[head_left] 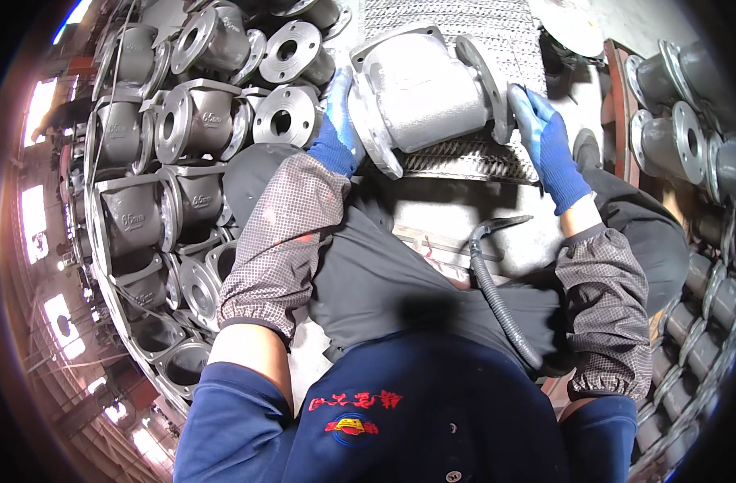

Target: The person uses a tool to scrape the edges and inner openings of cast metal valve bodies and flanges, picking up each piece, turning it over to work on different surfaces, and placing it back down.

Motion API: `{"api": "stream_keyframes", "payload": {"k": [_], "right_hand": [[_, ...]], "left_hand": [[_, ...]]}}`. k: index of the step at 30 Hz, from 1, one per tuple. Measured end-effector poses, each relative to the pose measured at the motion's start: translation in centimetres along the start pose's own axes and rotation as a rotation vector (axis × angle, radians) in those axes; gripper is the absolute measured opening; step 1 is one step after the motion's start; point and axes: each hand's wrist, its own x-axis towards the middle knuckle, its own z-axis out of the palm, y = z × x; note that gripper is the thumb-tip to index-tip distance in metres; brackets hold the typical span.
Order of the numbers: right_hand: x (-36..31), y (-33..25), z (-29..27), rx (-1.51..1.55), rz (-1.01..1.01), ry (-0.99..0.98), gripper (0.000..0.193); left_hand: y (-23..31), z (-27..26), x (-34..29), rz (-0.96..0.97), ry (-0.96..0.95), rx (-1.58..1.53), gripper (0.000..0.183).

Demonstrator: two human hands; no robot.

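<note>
A grey cast-metal valve body [424,92] with a round flange at each side and a squarish flange on top lies on a patterned metal surface [465,24] in front of me. My left hand [337,129], in a blue glove, presses against its left flange [368,121]. Against the outer face of the right flange [485,76] rests my right hand [543,137], gloved the same way, fingers pointing away from me. Between them the two hands hold the casting. The fingertips of the left hand are partly hidden by the flange.
Stacked grey valve bodies [203,121] stand close on my left. More flanged castings [674,145] are piled on the right beside a rusty upright [622,113]. A ribbed grey hose [497,298] with a curved dark end lies between my legs.
</note>
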Motion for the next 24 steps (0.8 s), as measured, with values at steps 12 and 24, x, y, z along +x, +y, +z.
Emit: {"api": "stream_keyframes", "payload": {"k": [12,24], "right_hand": [[-11.8,24.3,-4.4,-0.687,0.76,0.179,0.049],[-13.2,25.8,3.5,0.113,0.767,0.075,0.035]], "left_hand": [[0.6,0.3,-0.5,-0.014,0.02,-0.04,0.051],[0.7,0.1,-0.4,-0.029,-0.001,-0.032,0.049]]}}
